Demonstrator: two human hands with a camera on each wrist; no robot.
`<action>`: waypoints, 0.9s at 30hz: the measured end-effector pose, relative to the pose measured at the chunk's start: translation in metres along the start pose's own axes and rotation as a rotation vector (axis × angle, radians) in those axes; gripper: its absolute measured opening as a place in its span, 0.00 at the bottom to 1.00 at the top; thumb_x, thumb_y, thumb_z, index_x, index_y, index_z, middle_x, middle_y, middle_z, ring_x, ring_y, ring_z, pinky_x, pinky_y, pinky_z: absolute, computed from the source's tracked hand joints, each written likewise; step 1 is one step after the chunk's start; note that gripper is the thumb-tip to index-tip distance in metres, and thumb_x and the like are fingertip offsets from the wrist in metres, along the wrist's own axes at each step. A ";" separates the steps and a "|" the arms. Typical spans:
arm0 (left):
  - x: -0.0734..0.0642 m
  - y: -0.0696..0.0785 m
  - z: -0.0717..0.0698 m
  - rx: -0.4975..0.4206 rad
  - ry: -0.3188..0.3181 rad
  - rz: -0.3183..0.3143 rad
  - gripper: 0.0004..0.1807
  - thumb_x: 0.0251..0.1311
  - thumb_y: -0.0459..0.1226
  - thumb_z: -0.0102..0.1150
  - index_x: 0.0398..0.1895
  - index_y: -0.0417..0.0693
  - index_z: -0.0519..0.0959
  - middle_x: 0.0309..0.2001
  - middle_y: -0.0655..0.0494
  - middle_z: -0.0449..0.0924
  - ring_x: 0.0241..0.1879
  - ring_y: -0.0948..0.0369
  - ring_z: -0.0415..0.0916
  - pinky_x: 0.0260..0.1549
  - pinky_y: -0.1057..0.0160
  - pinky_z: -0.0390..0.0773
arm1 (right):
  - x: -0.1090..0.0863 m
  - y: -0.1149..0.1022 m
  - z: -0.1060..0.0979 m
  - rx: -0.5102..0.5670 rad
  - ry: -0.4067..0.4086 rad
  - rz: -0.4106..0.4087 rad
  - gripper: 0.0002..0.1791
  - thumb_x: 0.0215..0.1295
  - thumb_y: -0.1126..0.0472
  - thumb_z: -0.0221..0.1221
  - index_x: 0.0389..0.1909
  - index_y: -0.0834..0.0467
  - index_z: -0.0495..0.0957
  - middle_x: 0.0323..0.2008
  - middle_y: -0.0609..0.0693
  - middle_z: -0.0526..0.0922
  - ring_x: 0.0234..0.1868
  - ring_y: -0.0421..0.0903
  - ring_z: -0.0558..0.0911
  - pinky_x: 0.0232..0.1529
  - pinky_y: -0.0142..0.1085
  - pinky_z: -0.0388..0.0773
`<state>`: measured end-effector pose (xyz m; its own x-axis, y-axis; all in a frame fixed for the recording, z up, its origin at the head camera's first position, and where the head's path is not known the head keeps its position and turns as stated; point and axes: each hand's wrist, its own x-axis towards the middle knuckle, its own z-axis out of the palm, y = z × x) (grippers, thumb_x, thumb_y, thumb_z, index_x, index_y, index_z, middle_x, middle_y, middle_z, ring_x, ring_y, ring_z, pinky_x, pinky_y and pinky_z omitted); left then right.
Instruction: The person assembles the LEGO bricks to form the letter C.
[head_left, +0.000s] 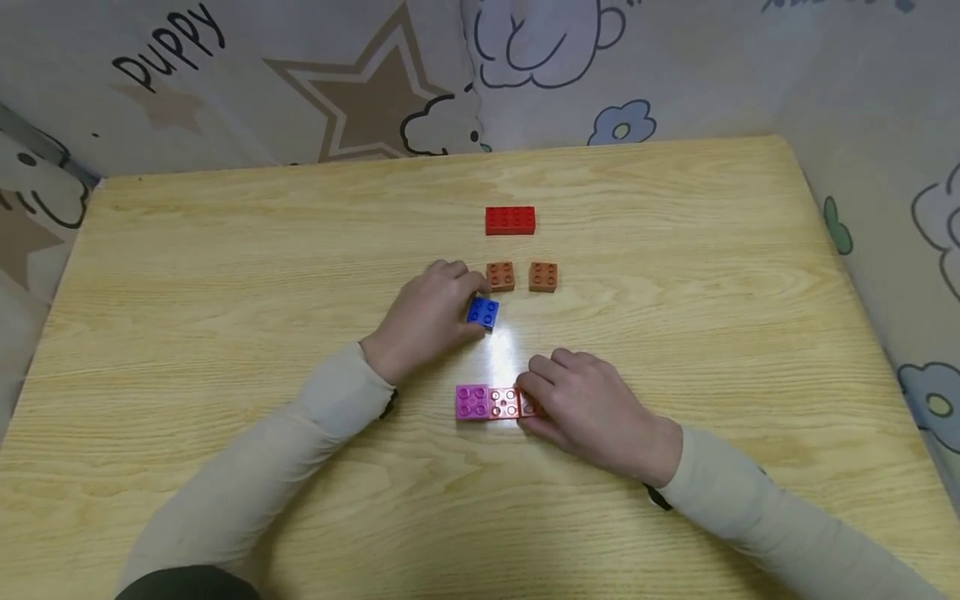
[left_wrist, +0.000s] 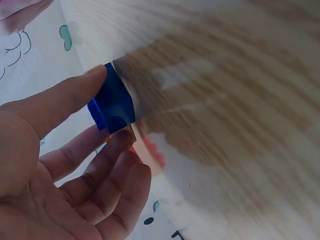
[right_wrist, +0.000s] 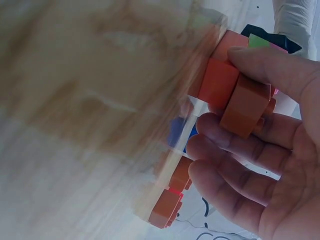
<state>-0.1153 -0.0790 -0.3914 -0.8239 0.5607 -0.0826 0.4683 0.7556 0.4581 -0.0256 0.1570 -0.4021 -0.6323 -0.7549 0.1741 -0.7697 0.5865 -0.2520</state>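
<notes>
My left hand [head_left: 429,321] pinches a small blue brick [head_left: 483,312] between thumb and fingers; in the left wrist view this brick [left_wrist: 116,102] is close to the tabletop, and I cannot tell whether it touches. My right hand [head_left: 592,408] grips the right end of a short row of bricks. A magenta brick [head_left: 472,402] forms the row's left end, beside a glare-washed orange-red brick [head_left: 503,404]. In the right wrist view, thumb and fingers hold a brown-orange brick [right_wrist: 245,107] above a red-orange brick [right_wrist: 218,82]. A bit of green [right_wrist: 258,41] shows behind the thumb.
Just beyond the blue brick are two small brown-orange bricks, a left one [head_left: 500,276] and a right one [head_left: 543,277]. Farther back lies a longer red brick [head_left: 511,221]. Printed walls [head_left: 697,75] border the wooden table [head_left: 225,258] at the back and sides.
</notes>
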 end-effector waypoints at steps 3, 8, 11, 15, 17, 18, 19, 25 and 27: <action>0.000 0.000 0.002 -0.001 -0.005 -0.003 0.26 0.61 0.36 0.82 0.60 0.35 0.85 0.50 0.43 0.85 0.51 0.48 0.79 0.53 0.52 0.82 | 0.000 -0.001 0.000 0.000 -0.001 0.003 0.18 0.60 0.54 0.80 0.40 0.60 0.85 0.35 0.48 0.83 0.34 0.47 0.81 0.34 0.42 0.83; -0.001 -0.001 0.004 0.002 -0.011 -0.004 0.23 0.63 0.36 0.80 0.58 0.36 0.86 0.50 0.44 0.84 0.51 0.49 0.79 0.53 0.53 0.81 | 0.000 -0.001 0.001 -0.002 -0.007 0.006 0.18 0.61 0.53 0.80 0.41 0.59 0.85 0.36 0.48 0.83 0.34 0.47 0.81 0.33 0.42 0.83; -0.002 -0.002 0.004 0.002 -0.010 -0.009 0.22 0.63 0.36 0.80 0.57 0.35 0.86 0.49 0.44 0.84 0.50 0.49 0.78 0.52 0.53 0.81 | 0.000 -0.001 0.001 -0.006 -0.004 0.004 0.18 0.60 0.53 0.80 0.40 0.59 0.85 0.35 0.48 0.83 0.34 0.47 0.81 0.32 0.42 0.82; -0.005 -0.001 0.000 0.007 -0.006 -0.022 0.23 0.62 0.37 0.80 0.57 0.35 0.86 0.48 0.44 0.84 0.49 0.49 0.78 0.51 0.53 0.82 | 0.000 -0.001 0.002 -0.007 0.003 -0.001 0.18 0.60 0.53 0.80 0.40 0.59 0.85 0.35 0.48 0.82 0.33 0.47 0.81 0.32 0.42 0.82; -0.007 0.000 -0.003 0.011 -0.003 -0.025 0.23 0.62 0.37 0.80 0.57 0.35 0.86 0.48 0.44 0.84 0.50 0.49 0.77 0.51 0.53 0.81 | 0.000 -0.001 0.002 -0.006 0.004 -0.003 0.18 0.60 0.53 0.81 0.39 0.59 0.85 0.35 0.48 0.82 0.33 0.47 0.81 0.31 0.42 0.82; -0.008 0.000 -0.005 0.012 0.000 -0.024 0.23 0.62 0.38 0.80 0.57 0.35 0.86 0.49 0.45 0.84 0.50 0.49 0.78 0.51 0.53 0.81 | 0.000 -0.001 0.002 -0.005 0.004 -0.004 0.18 0.59 0.53 0.81 0.39 0.59 0.84 0.34 0.48 0.82 0.33 0.47 0.81 0.31 0.42 0.82; -0.010 0.001 -0.007 0.011 0.003 -0.024 0.24 0.61 0.38 0.81 0.57 0.35 0.86 0.48 0.45 0.84 0.50 0.49 0.78 0.52 0.53 0.81 | 0.000 -0.001 0.002 -0.006 0.005 -0.005 0.18 0.59 0.53 0.81 0.39 0.59 0.84 0.34 0.48 0.82 0.33 0.47 0.81 0.31 0.42 0.82; -0.020 0.006 -0.017 -0.018 0.029 -0.010 0.24 0.60 0.37 0.83 0.56 0.36 0.86 0.48 0.46 0.86 0.50 0.50 0.80 0.53 0.53 0.81 | 0.000 0.000 0.002 -0.012 0.022 -0.011 0.17 0.59 0.54 0.80 0.38 0.59 0.84 0.33 0.48 0.81 0.31 0.47 0.80 0.31 0.41 0.82; -0.023 0.009 -0.019 -0.024 0.038 0.000 0.24 0.59 0.38 0.84 0.55 0.36 0.86 0.48 0.46 0.87 0.49 0.50 0.80 0.52 0.53 0.81 | 0.000 0.000 0.002 -0.014 0.028 -0.014 0.17 0.59 0.54 0.80 0.37 0.59 0.84 0.33 0.48 0.81 0.31 0.47 0.79 0.30 0.41 0.81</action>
<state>-0.0979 -0.0921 -0.3688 -0.8356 0.5471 -0.0493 0.4609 0.7471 0.4790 -0.0258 0.1568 -0.4040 -0.6238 -0.7545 0.2041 -0.7793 0.5804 -0.2362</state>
